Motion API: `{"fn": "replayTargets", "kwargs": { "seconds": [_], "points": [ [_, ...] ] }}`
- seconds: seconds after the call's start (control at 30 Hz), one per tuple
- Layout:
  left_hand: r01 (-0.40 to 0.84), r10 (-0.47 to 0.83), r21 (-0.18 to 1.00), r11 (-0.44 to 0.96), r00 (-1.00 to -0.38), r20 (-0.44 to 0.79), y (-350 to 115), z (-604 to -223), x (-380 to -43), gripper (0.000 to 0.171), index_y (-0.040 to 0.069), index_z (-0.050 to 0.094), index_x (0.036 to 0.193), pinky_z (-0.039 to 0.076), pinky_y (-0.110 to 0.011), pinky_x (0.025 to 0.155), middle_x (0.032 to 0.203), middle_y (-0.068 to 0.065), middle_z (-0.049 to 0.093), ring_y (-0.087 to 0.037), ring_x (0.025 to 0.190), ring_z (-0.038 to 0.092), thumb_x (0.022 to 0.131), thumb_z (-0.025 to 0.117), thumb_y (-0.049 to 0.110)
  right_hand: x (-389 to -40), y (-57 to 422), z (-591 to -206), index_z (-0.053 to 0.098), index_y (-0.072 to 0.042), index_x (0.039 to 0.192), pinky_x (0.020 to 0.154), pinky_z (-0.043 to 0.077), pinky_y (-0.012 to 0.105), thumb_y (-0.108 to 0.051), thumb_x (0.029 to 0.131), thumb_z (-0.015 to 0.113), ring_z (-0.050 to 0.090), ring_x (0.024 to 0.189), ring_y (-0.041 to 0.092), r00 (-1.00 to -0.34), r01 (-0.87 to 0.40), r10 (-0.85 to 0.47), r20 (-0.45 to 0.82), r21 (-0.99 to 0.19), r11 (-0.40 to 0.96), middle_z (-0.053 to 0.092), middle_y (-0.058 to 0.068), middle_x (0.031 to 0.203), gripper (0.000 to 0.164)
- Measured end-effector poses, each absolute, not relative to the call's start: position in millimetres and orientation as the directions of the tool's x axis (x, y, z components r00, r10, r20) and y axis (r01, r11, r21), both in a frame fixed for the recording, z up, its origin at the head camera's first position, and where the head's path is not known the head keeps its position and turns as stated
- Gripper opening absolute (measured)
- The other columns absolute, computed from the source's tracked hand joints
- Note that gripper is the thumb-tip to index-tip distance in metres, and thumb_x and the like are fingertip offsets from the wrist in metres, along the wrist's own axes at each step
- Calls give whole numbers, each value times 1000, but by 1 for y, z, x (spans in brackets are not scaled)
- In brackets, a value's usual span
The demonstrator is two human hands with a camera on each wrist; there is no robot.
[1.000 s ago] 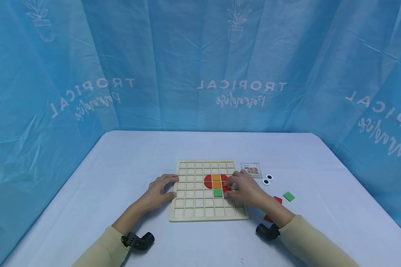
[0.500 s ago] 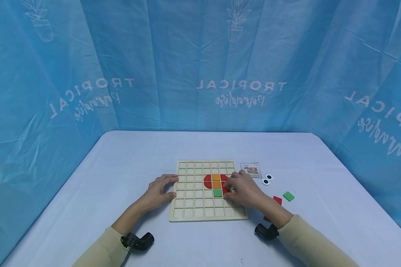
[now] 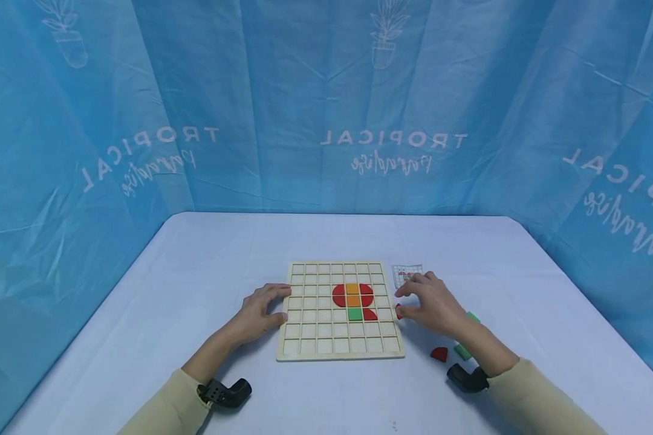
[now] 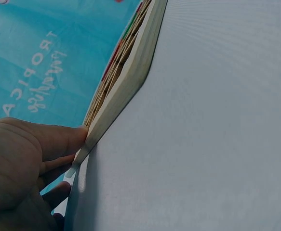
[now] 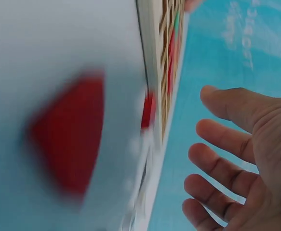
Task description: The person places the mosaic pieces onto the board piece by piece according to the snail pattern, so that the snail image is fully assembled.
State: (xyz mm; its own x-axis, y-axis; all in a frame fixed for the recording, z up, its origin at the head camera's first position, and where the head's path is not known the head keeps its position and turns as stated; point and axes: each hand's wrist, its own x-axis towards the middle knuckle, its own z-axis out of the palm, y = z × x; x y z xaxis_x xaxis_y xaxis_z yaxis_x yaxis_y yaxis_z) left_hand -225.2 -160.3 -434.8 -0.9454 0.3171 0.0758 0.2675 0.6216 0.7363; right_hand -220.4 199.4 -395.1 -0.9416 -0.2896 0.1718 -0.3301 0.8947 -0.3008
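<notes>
A wooden grid board [image 3: 310, 347] lies on the table with red rounded pieces, orange squares [image 3: 352, 295] and a green square [image 3: 355, 314] in its cells. My left hand [image 3: 260, 314] rests at the board's left edge, thumb and fingers extended and touching it. My right hand [image 3: 432, 304] is just off the board's right side, above the table. Its fingers are apart with nothing between them in the right wrist view. Close to its thumb, a small red piece [image 3: 398, 311] lies beside the board. A red quarter-round piece [image 3: 370, 315] sits right of the green square.
A small printed pattern card [image 3: 405, 270] lies behind my right hand, partly covered. Near my right forearm are a loose red piece [image 3: 439, 354] and two green pieces, one [image 3: 462, 352] nearer and another [image 3: 472, 316] partly hidden. A blue printed curtain [image 3: 326, 181] surrounds the table.
My right hand has left the red quarter-round piece in its cell and moved right, off the board. It now covers the round eye pieces seen earlier. My left hand stays in place.
</notes>
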Motion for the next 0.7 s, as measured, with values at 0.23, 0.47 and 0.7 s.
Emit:
{"fn": "replayTargets", "kwargs": {
  "seconds": [0.23,0.47,0.7],
  "points": [
    [273,320,729,628,-944,78,-161,-433,-224,50,3,50,132,10,-58,113,144,-10,43,-36,139,29,85,65,10,-211,256,-392,71,-14,102,71,50,35,-27,74,78,49,97,24,-969,-240,-203,144,-331,912,64,7,102,31],
    [259,308,731,631,-949,70,-159,-432,-224,51,3,51,132,9,-57,113,144,-10,44,-35,140,29,84,65,10,-200,292,-401,71,-11,102,70,52,40,-25,73,78,50,98,29,-982,-174,-137,133,-325,930,63,11,102,33],
    [261,310,734,626,-948,72,-159,-433,-225,51,3,51,132,10,-57,113,144,-10,44,-36,140,29,84,66,10,-195,308,-408,70,-7,103,68,48,41,-26,72,79,51,94,30,-984,-156,-124,126,-286,946,63,15,100,37]
  ]
}}
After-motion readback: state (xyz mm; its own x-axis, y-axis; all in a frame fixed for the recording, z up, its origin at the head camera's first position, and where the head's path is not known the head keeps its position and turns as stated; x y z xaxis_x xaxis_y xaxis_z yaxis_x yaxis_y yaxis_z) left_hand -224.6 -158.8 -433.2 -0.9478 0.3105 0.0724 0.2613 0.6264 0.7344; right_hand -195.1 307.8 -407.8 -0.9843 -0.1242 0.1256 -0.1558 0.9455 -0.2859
